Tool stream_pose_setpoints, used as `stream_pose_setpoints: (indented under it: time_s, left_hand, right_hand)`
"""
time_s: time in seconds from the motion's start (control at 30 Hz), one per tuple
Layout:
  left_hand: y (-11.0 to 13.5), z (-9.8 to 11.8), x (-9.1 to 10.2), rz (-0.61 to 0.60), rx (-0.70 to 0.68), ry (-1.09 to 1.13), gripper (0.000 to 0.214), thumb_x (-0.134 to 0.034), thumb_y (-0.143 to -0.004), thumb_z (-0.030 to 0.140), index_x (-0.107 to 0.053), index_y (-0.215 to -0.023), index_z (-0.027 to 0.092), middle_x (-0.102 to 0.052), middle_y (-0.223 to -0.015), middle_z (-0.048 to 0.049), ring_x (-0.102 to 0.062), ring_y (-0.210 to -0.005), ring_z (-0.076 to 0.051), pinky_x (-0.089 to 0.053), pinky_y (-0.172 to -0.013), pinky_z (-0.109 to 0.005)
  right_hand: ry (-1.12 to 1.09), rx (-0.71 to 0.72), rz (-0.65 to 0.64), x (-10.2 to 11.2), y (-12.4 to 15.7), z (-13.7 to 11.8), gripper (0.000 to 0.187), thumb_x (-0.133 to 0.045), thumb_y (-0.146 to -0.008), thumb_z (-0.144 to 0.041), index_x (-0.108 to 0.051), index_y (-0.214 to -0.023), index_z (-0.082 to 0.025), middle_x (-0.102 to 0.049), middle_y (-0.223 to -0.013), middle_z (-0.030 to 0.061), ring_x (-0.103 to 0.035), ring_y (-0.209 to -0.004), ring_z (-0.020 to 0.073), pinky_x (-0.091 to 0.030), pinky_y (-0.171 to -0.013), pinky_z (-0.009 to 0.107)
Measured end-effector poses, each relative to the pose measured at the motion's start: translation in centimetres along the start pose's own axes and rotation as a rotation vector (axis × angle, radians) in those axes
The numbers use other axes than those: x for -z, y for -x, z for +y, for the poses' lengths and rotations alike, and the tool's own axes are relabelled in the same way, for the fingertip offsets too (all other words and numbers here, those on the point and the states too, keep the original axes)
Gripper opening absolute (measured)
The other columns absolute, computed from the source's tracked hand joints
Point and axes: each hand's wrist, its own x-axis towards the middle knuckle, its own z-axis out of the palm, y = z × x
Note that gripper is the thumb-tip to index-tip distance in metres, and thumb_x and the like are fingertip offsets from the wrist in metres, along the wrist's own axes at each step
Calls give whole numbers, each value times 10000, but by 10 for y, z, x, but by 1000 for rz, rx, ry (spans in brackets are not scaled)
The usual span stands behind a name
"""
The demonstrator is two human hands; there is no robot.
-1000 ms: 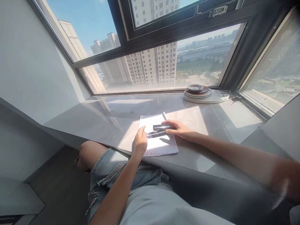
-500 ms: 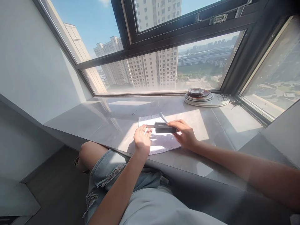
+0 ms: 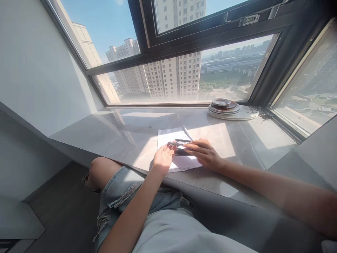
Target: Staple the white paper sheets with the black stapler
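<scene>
Over a few white sheets of paper on the sill, my two hands hold what looks like a black stapler, its long parts spread apart. My right hand is closed round its right end. Fingers of my left hand, palm partly turned up, close on the slim tip at the left end. The sheets lie beneath, one edge curling up at the back. My fingers hide part of the stapler's middle and ends.
A stack of plates stands at the back right of the pale stone sill, by the dark window frame. The sill's front edge runs above my lap. A white wall rises on the left.
The stapler has turned and its parts now stand apart, where its black body lay flat to view before. My left hand has rolled palm up and moved slightly right.
</scene>
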Motion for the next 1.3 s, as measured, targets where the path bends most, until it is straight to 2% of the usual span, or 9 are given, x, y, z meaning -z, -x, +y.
stream_pose_setpoints:
  time_s: [0.17, 0.27, 0.4, 0.57, 0.67, 0.8, 1.03, 1.2, 1.3]
  left_hand:
    - [0, -2, 3, -33, 6, -28, 231, -478, -965, 137, -696, -1026, 183, -708, -1223, -146, -698, -1173, -196, -615, -993, -340]
    - [1, -5, 2, -2, -69, -26, 248, -464, -981, 116, -699, -974, 194, -718, -1176, -139, -707, -1143, -198, -596, -1032, -367]
    - [3, -7, -1, 69, -217, -14, 198, -505, -1006, 126, -697, -1009, 177, -722, -1139, -123, -711, -1116, -186, -581, -1042, -341]
    - [8, -5, -4, 174, -274, -19, 130, -621, -997, 212, -688, -1042, 110, -660, -871, -53, -628, -676, -71, -564, -683, -189]
    - [14, -3, -2, 19, -248, -93, 230, -719, -946, 343, -682, -1026, 130, -564, -764, 12, -474, -531, -35, -411, -491, -154]
    - [21, -3, -3, -145, -249, -183, 338, -741, -908, 469, -665, -988, 149, -439, -658, 58, -315, -461, -23, -258, -434, -160]
    - [31, -7, -13, -196, -242, -383, 361, -694, -904, 517, -657, -904, 158, -349, -529, 82, -225, -461, -52, -155, -449, -190]
    - [32, -11, -14, -194, -304, -578, 387, -640, -922, 537, -674, -852, 158, -369, -479, 77, -257, -447, -62, -201, -461, -207]
    - [31, -12, -14, -177, -320, -673, 374, -623, -932, 514, -699, -852, 156, -394, -490, 68, -301, -456, -71, -241, -482, -216]
  right_hand:
    - [5, -5, 55, 0, -4, -6, 394, -428, -1027, -162, -724, -1251, -294, -732, -1311, 55, -647, -1200, 279, -485, -1019, 503]
    - [-9, -186, 193, 0, -11, -6, 324, -476, -1017, -216, -736, -1194, -292, -742, -1275, 57, -659, -1124, 292, -498, -1001, 524]
    - [-19, -493, 321, 2, -18, -3, 211, -664, -927, -350, -741, -1100, -257, -771, -1054, 88, -668, -916, 296, -526, -893, 493]
    - [-163, -686, 216, 3, -21, 2, 250, -748, -812, -358, -732, -1027, -232, -756, -879, 47, -652, -763, 243, -497, -738, 387]
    - [-198, -693, 120, 3, -24, 1, 227, -747, -796, -358, -736, -983, -230, -747, -823, 34, -652, -749, 235, -465, -704, 365]
    - [-228, -677, 26, 2, -26, 1, 201, -733, -782, -341, -733, -955, -240, -743, -806, 24, -647, -733, 223, -455, -679, 347]
    - [-269, -694, -58, -6, -23, 8, 208, -734, -733, -330, -675, -901, -223, -707, -773, 13, -606, -695, 203, -467, -668, 338]
    - [-216, -720, -112, -9, -23, 3, 235, -697, -725, -286, -476, -793, -241, -578, -654, -30, -505, -603, 167, -390, -573, 309]
    - [-174, -667, -72, -6, -25, -1, 220, -699, -771, -318, -502, -832, -241, -612, -749, 3, -549, -694, 199, -435, -624, 331]
